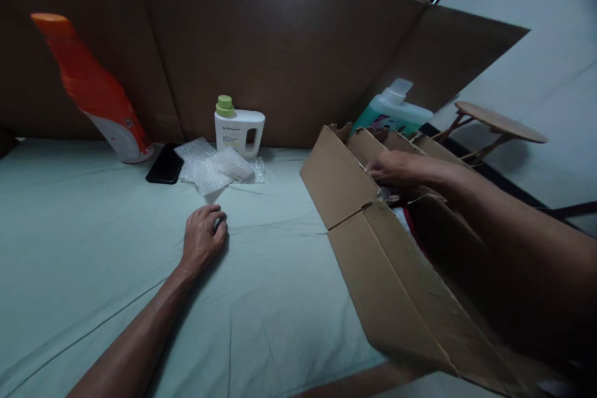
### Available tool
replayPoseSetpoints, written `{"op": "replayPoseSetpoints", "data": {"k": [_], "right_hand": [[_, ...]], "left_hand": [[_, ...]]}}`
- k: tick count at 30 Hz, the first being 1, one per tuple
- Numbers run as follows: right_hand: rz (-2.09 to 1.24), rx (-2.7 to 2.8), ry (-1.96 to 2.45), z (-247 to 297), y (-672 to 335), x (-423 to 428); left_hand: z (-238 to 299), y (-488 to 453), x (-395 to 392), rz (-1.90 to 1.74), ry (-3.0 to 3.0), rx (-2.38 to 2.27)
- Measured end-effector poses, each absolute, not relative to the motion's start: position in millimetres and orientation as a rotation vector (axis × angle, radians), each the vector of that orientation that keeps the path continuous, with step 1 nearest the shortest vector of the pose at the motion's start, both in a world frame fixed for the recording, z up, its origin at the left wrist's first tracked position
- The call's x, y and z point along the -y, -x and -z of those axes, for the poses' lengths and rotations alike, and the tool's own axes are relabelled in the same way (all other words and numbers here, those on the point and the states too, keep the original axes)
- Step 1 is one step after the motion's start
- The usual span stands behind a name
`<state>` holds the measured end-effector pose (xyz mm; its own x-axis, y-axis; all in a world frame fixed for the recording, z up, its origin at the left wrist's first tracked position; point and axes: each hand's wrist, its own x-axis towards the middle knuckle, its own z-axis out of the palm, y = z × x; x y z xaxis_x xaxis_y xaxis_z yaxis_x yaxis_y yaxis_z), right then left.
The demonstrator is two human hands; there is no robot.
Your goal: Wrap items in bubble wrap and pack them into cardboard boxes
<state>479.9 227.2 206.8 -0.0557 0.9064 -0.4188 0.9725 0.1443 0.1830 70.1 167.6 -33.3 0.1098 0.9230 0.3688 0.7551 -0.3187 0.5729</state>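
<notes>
Cardboard box stands open at your right on the green sheet. Your right hand reaches into it past the raised flap, fingers laid fairly flat; I cannot tell whether they grip anything inside. Your left hand rests loosely curled on the sheet near the bubble wrap, and whether it covers something small is unclear. With only 1 hand on it, the box could slide or tip on the soft sheet, or the flap could tear.
</notes>
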Motion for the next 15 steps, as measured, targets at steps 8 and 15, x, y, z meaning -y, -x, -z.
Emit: {"op": "replayPoseSetpoints", "data": {"k": [8,15], "right_hand": [[0.455,-1.933,-1.867,-219.8,-481.8,-195.4],[0.273,-1.983,-1.949,-217.0,-477.0,-196.1]], "left_hand": [[24.9,-72.0,-165.7,-0.968,-2.088,-1.698],[21.7,-72.3,-166.4,-0.974,-2.093,-1.709]]}}
